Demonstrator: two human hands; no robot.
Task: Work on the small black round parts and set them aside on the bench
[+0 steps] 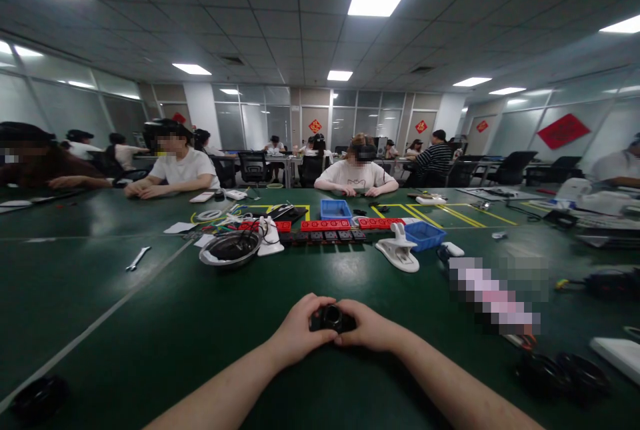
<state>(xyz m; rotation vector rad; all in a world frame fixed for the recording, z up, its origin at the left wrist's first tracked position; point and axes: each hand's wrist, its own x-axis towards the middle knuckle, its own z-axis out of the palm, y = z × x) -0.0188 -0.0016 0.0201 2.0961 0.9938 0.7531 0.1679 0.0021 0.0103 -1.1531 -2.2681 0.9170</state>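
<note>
Both my hands grip a small black object with a round, ring-like opening (pixel 333 317) on its upper side, low over the green table (pixel 240 303) or resting on it; I cannot tell which. From the left side, my left hand (pixel 303 329) wraps it, thumb along the near edge and fingers over the far edge. On the other side my right hand (pixel 366 325) closes round it, and the thumbs almost meet in front. My fingers hide much of its body, so its exact kind does not show.
Ahead lie a metal bowl (pixel 230 258) with dark contents, a white clip stand (pixel 400 253), blue trays (pixel 425 235) and red strips (pixel 325 225). A wrench (pixel 137 259) lies left; black round parts (pixel 560 377) sit at right. Co-workers sit across the table.
</note>
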